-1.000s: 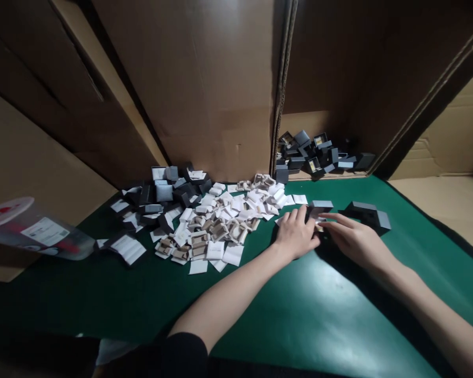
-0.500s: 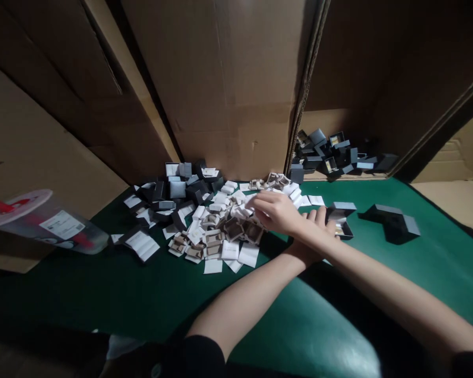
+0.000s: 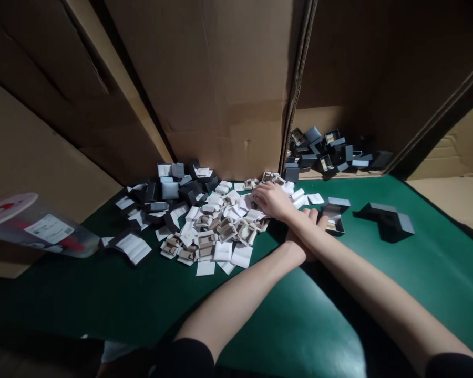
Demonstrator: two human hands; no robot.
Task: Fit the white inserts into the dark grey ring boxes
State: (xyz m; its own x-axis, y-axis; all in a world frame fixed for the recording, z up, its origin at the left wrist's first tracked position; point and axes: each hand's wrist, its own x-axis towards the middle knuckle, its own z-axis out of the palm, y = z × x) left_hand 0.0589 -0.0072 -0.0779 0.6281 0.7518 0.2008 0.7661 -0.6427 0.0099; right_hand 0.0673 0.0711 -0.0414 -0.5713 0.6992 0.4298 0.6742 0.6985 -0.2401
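My forearms cross, the right over the left. My right hand (image 3: 275, 201) hovers at the right side of a pile of small white paper and card inserts (image 3: 216, 210), its fingers loosely bent and apart, no held thing visible. Beyond the crossing, my left hand (image 3: 306, 228) lies partly hidden under the right wrist. Its fingers are spread beside a small dark box (image 3: 335, 215) with its lid up; whether they touch it I cannot tell. Something white and gold-coloured shows inside that box.
Another dark opened box (image 3: 388, 218) lies to the right on the green table (image 3: 315, 315). Black boxes (image 3: 157, 197) are heaped left of the inserts; more boxes (image 3: 335, 152) lie inside a cardboard carton (image 3: 378, 79). A tilted plastic cup (image 3: 51, 228) is at far left.
My right hand has drawn back a little to the right over the inserts, and its fingers look looser. My left hand has shifted slightly left from the box. The view has shifted slightly.
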